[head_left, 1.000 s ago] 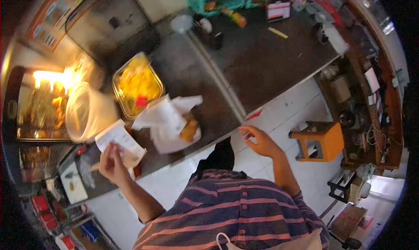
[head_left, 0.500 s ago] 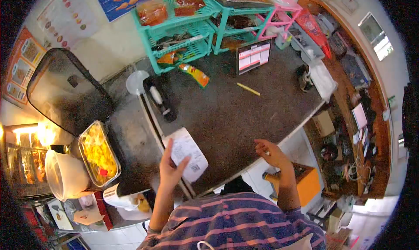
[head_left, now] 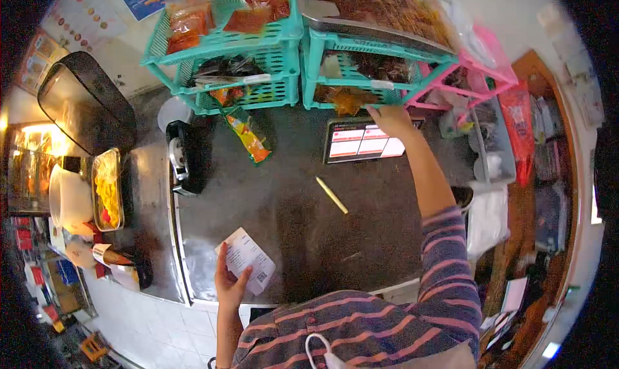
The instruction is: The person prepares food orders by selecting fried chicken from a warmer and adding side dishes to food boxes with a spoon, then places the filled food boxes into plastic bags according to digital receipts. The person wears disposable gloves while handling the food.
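My left hand holds a white printed paper slip with a square code, its thumb and fingers closed on the slip's left and lower edges over the near part of the counter. My right hand is stretched far forward, fingers extended, and overlaps the top right of a tablet with red and white panels on its screen. Its fingertips are close to the lowest shelf of a teal rack, near a brown packet.
On the dark counter lie a yellow stick and an orange-green packet. A black device stands left. Another teal rack and a pink rack line the back. A tray of yellow food is far left.
My right hand has moved from the counter's near edge forward to the tablet and rack. My left hand keeps the slip, lower in view. The view has shifted toward the racks.
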Demonstrator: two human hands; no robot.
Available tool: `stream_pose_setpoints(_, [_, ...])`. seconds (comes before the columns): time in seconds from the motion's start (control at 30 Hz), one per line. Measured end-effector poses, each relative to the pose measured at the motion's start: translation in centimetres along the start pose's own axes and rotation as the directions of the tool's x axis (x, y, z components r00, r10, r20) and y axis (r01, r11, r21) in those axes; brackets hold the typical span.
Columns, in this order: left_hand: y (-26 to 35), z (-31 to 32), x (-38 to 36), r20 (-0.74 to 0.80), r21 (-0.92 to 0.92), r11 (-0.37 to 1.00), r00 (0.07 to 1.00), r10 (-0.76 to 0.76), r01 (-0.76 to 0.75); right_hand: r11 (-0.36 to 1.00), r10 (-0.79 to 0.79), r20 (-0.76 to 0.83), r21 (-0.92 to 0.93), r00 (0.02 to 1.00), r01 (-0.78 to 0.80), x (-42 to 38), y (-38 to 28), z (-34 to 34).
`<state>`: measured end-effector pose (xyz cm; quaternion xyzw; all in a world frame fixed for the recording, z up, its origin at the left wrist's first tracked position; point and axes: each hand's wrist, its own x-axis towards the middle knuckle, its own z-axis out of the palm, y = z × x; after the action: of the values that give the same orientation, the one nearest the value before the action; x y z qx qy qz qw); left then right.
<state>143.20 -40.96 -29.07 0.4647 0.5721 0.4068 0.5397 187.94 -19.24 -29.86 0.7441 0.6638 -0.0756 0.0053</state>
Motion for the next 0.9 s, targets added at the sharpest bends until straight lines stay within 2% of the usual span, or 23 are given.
stream_pose_setpoints(0.1, [0.4, 3.1, -0.2, -0.009, -0.078, 0.993, 0.996, -0.093, 0.092, 0.999, -0.038, 0.101, 0.032, 0.994, 0.035, -0.8, 0.5, 0.4])
stream_pose_setpoints(0.23, [-0.4, 4.8, -0.7, -0.087, -0.045, 0.996, 0.993, -0.083, 0.080, 0.991, -0.091, 0.334, 0.123, 0.938, 0.052, -2.4, -0.5, -1.1])
stream_pose_setpoints(0.3, [-0.9, 5.5, -1.2, -0.145, -0.081, 0.992, 0.983, -0.110, 0.099, 0.980, -0.172, 0.456, 0.165, 0.873, 0.107, -2.3, -0.3, -1.2])
stream_pose_setpoints(0.33, [-0.7, 6.0, -1.4, -0.167, -0.073, 0.991, 0.979, -0.119, 0.109, 0.979, -0.195, 0.636, 0.175, 0.746, 0.108, -1.3, -0.4, -2.4])
stream_pose_setpoints(0.43, [0.0, 6.8, -2.3, -0.176, -0.107, 0.973, 0.959, -0.222, 0.206, 0.958, -0.267, 0.431, 0.212, 0.862, 0.191, 2.8, -0.9, -2.4])
stream_pose_setpoints(0.47, [0.0, 6.9, -2.7, -0.194, -0.112, 0.972, 0.954, -0.227, 0.209, 0.944, -0.326, 0.247, 0.144, 0.913, 0.298, 4.7, -0.5, -0.3])
stream_pose_setpoints(0.5, [-0.1, 7.0, -3.1, -0.214, -0.117, 0.971, 0.950, -0.229, 0.208, 0.920, -0.391, 0.052, 0.058, 0.919, 0.388, 6.4, -0.1, 2.6])
stream_pose_setpoints(0.57, [-0.2, 6.8, -4.0, -0.251, -0.115, 0.971, 0.940, -0.231, 0.208, 0.858, -0.511, -0.275, -0.216, 0.814, 0.466, 8.2, -1.1, 6.1])
stream_pose_setpoints(0.63, [-0.8, 6.3, -5.0, -0.280, -0.097, 0.973, 0.932, -0.230, 0.211, 0.829, -0.546, -0.271, -0.314, 0.793, 0.463, 10.5, -1.8, 7.4])
stream_pose_setpoints(0.7, [-0.1, 6.4, -5.6, -0.341, -0.087, 0.973, 0.911, -0.231, 0.215, 0.860, -0.453, 0.070, -0.227, 0.889, 0.457, 12.3, -2.2, 6.8])
stream_pose_setpoints(0.73, [0.2, 6.4, -6.1, -0.364, -0.080, 0.970, 0.899, -0.242, 0.228, 0.943, -0.330, 0.289, 0.063, 0.898, 0.326, 11.5, -3.3, 4.5])
stream_pose_setpoints(0.77, [0.1, 6.2, -6.5, -0.365, -0.109, 0.964, 0.893, -0.265, 0.242, 0.817, -0.484, 0.211, -0.237, 0.849, 0.525, 11.2, -2.9, 5.3])
stream_pose_setpoints(0.83, [-0.2, 5.7, -7.1, -0.361, -0.170, 0.954, 0.885, -0.293, 0.246, 0.881, -0.466, 0.037, -0.076, 0.884, 0.467, 10.1, -2.6, 5.3])
stream_pose_setpoints(0.87, [-0.6, 5.4, -7.3, -0.363, -0.122, 0.962, 0.891, -0.274, 0.246, 0.870, -0.489, -0.053, -0.093, 0.871, 0.483, 9.1, -2.7, 4.6])
stream_pose_setpoints(0.9, [-0.5, 5.4, -7.5, -0.354, -0.134, 0.958, 0.891, -0.284, 0.252, 0.883, -0.470, -0.036, -0.011, 0.882, 0.469, 8.4, -2.7, 3.9])
